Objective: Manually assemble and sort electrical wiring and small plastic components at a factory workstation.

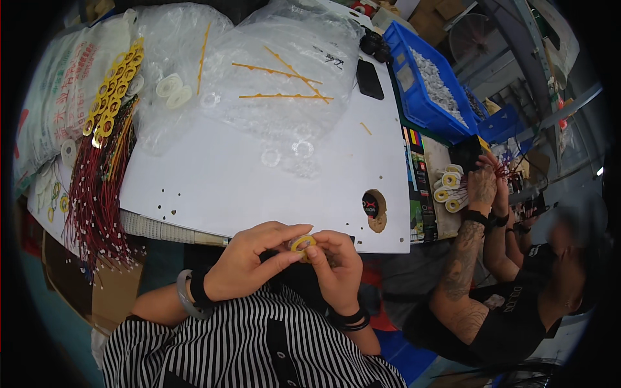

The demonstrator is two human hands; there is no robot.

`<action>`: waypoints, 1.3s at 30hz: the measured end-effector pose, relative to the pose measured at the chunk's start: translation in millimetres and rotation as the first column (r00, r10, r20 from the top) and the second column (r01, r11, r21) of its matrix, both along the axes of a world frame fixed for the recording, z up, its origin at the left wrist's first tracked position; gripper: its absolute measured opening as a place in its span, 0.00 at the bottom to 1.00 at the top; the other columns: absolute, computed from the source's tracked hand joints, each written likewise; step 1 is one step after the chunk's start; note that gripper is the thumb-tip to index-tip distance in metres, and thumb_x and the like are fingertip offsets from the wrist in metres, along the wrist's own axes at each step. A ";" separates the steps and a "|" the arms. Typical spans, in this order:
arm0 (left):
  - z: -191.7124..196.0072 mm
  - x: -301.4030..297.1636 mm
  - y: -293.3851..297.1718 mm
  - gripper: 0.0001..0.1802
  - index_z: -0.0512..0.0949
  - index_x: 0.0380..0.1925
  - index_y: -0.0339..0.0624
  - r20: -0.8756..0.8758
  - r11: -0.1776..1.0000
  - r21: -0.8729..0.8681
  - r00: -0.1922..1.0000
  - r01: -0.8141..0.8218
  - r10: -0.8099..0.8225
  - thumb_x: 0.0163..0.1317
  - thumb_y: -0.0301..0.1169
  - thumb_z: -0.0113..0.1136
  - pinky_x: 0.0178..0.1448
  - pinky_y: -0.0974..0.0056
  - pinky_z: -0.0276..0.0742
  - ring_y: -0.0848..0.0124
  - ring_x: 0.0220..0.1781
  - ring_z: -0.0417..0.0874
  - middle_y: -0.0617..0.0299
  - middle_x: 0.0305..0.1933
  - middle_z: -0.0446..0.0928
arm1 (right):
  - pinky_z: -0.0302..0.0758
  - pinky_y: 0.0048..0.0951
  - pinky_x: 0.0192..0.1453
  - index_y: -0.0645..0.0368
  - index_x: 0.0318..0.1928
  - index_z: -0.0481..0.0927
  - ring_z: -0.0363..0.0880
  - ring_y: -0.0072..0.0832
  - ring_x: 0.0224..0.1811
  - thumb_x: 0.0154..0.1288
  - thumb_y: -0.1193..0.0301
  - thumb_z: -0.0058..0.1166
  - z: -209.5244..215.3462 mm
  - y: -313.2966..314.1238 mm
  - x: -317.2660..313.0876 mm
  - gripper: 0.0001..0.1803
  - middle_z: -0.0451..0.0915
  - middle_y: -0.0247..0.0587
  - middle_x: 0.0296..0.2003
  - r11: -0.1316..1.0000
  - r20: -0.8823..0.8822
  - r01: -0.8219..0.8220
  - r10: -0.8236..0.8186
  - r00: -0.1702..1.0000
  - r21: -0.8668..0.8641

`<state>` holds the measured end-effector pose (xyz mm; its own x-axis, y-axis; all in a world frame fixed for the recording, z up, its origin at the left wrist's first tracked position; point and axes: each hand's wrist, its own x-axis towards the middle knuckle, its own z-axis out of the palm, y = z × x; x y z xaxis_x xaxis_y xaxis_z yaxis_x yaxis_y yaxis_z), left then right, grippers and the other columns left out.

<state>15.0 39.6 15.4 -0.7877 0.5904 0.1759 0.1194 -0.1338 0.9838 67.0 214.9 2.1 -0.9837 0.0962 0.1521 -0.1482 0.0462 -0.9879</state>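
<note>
My left hand (pixel 242 258) and my right hand (pixel 336 268) meet just past the table's near edge. Between their fingertips they pinch a small yellow ring (pixel 302 243); its underside is hidden by my fingers. Both thumbs press at its lower side. Further left on the table lies a bunch of yellow ring pieces (pixel 111 97), with dark red wires (pixel 97 194) hanging from it over the edge. Thin yellow-orange strips (pixel 284 96) lie scattered on transparent plastic bags (pixel 265 48). A few white rings (pixel 173 90) rest there too.
The white tabletop (pixel 213 174) has a ragged hole (pixel 377 220) near its right corner. A black phone (pixel 370 79) lies near a blue crate (pixel 420 97) of small white parts. At right, a co-worker's hands (pixel 485 184) hold red wires beside white-and-yellow ring pieces (pixel 451 187).
</note>
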 end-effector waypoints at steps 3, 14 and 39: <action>1.9 1.0 -2.6 0.24 0.71 0.59 0.39 -0.112 0.996 -0.072 0.993 -0.054 0.045 0.61 0.25 0.59 0.48 0.69 0.77 0.71 0.43 0.80 0.57 0.40 0.77 | 0.78 0.19 0.40 0.66 0.46 0.72 0.81 0.20 0.36 0.66 0.77 0.53 -1.5 -0.3 -0.1 0.10 0.83 0.42 0.37 1.000 -0.034 -0.007 0.006 0.999 -0.007; 3.2 8.6 -4.7 0.19 0.75 0.53 0.41 -0.020 0.999 0.013 0.999 -0.043 0.043 0.60 0.27 0.60 0.43 0.68 0.77 0.71 0.38 0.80 0.58 0.39 0.78 | 0.77 0.20 0.42 0.67 0.44 0.75 0.81 0.22 0.36 0.63 0.80 0.56 -21.8 4.8 6.4 0.10 0.82 0.43 0.36 1.000 -0.221 0.027 -0.023 0.975 0.015; 46.4 -114.7 -174.1 0.11 0.80 0.39 0.32 -0.363 0.466 -0.717 0.849 -0.518 0.385 0.60 0.29 0.58 0.27 0.70 0.76 0.73 0.23 0.82 0.56 0.31 0.81 | 0.76 0.24 0.35 0.64 0.43 0.70 0.77 0.25 0.30 0.66 0.83 0.46 7.0 7.6 16.5 0.06 0.78 0.44 0.31 0.985 -0.203 -0.067 0.034 0.979 -0.160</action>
